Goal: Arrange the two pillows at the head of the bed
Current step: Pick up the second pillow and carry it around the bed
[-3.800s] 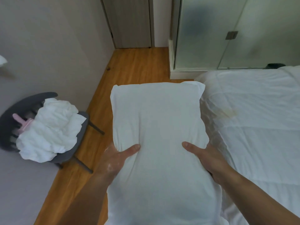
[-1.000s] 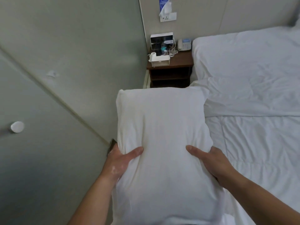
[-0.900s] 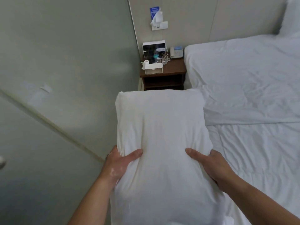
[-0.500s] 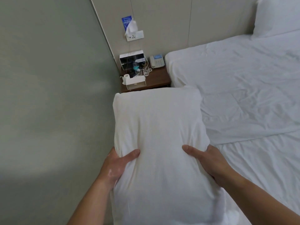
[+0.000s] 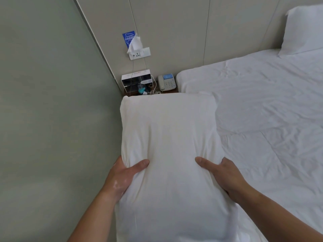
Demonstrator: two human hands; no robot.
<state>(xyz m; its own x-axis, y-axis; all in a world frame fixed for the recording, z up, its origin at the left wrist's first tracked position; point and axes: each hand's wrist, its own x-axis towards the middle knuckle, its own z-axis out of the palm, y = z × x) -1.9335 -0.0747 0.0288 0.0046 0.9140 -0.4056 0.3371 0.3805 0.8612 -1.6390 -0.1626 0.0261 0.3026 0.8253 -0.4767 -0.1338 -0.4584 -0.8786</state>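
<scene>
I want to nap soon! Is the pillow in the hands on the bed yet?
Not yet. The held pillow is gripped by the left hand and right hand, beside the bed.

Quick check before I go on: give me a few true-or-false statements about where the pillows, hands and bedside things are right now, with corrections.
1. Both hands grip the carried pillow, the left hand and right hand on its opposite sides. True.
2. The second pillow lies flat in the middle of the bed. False: it leans against the wall at the head of the bed, far right.
3. A telephone sits on the nightstand beside the bed. True.
4. The carried pillow already rests at the head of the bed. False: it is held in the air, beside the bed's near left edge.
5. The wall socket is bare. False: a white tissue hangs over it.
</scene>
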